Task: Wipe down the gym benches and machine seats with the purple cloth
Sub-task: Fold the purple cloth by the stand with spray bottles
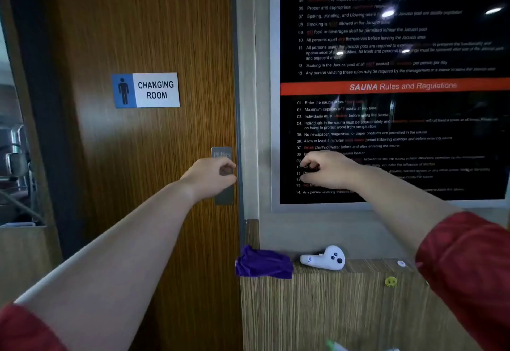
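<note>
1. Door [138, 171]: your left hand [209, 178] hovers by its push plate [224, 198], loosely curled, empty.
2. Your right hand [328, 169], likewise loosely curled, holds nothing.
3. Purple cloth [263, 263] sits crumpled on the ledge [369, 266] corner below, likely parked within reach.

Purple cloth [263, 262], wood-grain door [138, 143]
</note>
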